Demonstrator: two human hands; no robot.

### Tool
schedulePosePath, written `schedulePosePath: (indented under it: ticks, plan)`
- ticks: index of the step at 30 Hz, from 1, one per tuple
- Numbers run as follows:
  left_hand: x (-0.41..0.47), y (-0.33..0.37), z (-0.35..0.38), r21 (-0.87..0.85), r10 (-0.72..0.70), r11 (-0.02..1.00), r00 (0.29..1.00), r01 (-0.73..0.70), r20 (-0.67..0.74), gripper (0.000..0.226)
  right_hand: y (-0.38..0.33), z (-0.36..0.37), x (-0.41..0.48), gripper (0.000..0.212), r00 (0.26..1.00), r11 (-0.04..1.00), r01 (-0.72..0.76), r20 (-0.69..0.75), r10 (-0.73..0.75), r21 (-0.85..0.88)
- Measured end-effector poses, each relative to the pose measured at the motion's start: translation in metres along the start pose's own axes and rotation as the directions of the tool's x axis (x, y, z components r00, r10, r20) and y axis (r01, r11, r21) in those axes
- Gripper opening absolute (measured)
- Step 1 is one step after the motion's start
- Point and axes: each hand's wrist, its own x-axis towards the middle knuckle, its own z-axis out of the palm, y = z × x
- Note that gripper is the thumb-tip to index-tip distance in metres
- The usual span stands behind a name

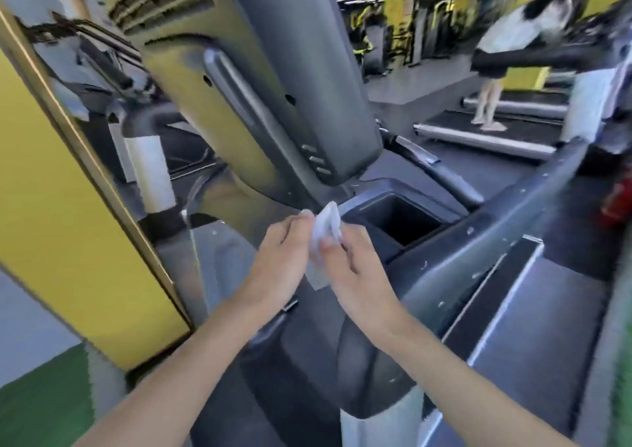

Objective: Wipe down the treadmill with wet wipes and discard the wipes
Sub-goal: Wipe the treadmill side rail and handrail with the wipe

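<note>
A white wet wipe [325,233] is held between both hands above the grey treadmill console [273,104]. My left hand [278,265] pinches the wipe's upper left edge with its fingertips. My right hand [355,268] grips the wipe's right side, thumb on top. The wipe is crumpled and hangs down between the palms. Just right of the hands is the console's dark square cup holder [396,221]. The treadmill's side handrail [496,241] runs up to the right.
A yellow pillar [68,207] stands close on the left. A person stands on another treadmill [489,138] at the back right. A red object [619,200] lies at the right edge. Gym machines fill the background.
</note>
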Motion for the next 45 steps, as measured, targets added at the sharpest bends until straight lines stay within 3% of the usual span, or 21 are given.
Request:
schedulePosePath:
  ticks: [2,5,8,10,12,14,16,20,23,27,34,37,40,45]
  plan:
    - [-0.002,0.004,0.024,-0.007,0.008,1.000,0.979,-0.007,0.202,0.048,0.000,-0.023,-0.017,0.015,0.999,0.999,-0.025,-0.037,0.024,-0.024]
    - [-0.012,0.012,0.062,0.099,0.079,0.984,0.863,-0.147,0.499,0.062,0.009,-0.058,-0.039,0.020,0.982,0.988,-0.124,-0.157,0.109,-0.093]
    - [-0.019,0.009,0.092,0.053,0.127,0.978,0.776,-0.202,0.618,0.053,0.023,-0.084,-0.058,0.022,0.916,0.968,-0.232,-0.357,0.183,-0.098]
    - [-0.021,-0.002,0.106,0.100,0.178,0.948,0.761,-0.303,0.623,0.042,0.035,-0.100,-0.071,0.030,0.861,0.949,-0.311,-0.435,0.263,-0.042]
    - [-0.015,-0.021,0.112,0.280,0.275,0.817,0.768,-0.503,0.578,0.035,0.054,-0.116,-0.089,0.034,0.791,0.925,-0.381,-0.513,0.333,0.013]
    - [-0.006,-0.043,0.113,0.455,0.375,0.571,0.710,-0.683,0.596,0.043,0.082,-0.129,-0.108,0.039,0.674,0.872,-0.483,-0.602,0.428,0.080]
    - [0.006,-0.064,0.113,0.543,0.381,0.396,0.671,-0.740,0.637,0.049,0.119,-0.136,-0.125,0.045,0.552,0.778,-0.615,-0.634,0.541,0.128]
    - [0.019,-0.086,0.106,0.566,0.319,0.366,0.671,-0.738,0.669,0.054,0.168,-0.126,-0.140,0.049,0.425,0.629,-0.735,-0.550,0.719,0.254]
    - [0.023,-0.095,0.104,0.517,0.349,0.370,0.631,-0.772,0.693,0.055,0.192,-0.116,-0.130,0.052,0.441,0.595,-0.750,-0.452,0.776,0.289]
    - [0.026,-0.102,0.109,0.465,0.405,0.444,0.634,-0.766,0.658,0.050,0.220,-0.102,-0.120,0.054,0.542,0.615,-0.722,-0.295,0.787,0.317]
    - [0.030,-0.107,0.108,0.442,0.424,0.441,0.615,-0.781,0.665,0.049,0.179,-0.070,-0.144,0.047,0.557,0.640,-0.613,-0.320,0.766,0.464]
    - [0.032,-0.108,0.108,0.432,0.434,0.440,0.607,-0.787,0.665,0.050,0.186,-0.075,-0.122,0.040,0.512,0.572,-0.664,-0.265,0.817,0.481]
    - [0.033,-0.108,0.109,0.432,0.439,0.437,0.607,-0.789,0.663,0.050,0.202,-0.083,-0.103,0.057,0.413,0.469,-0.715,-0.228,0.882,0.518]
    - [0.035,-0.111,0.109,0.425,0.455,0.438,0.603,-0.792,0.655,0.050,0.165,-0.057,-0.130,0.050,0.553,0.558,-0.642,-0.187,0.812,0.526]
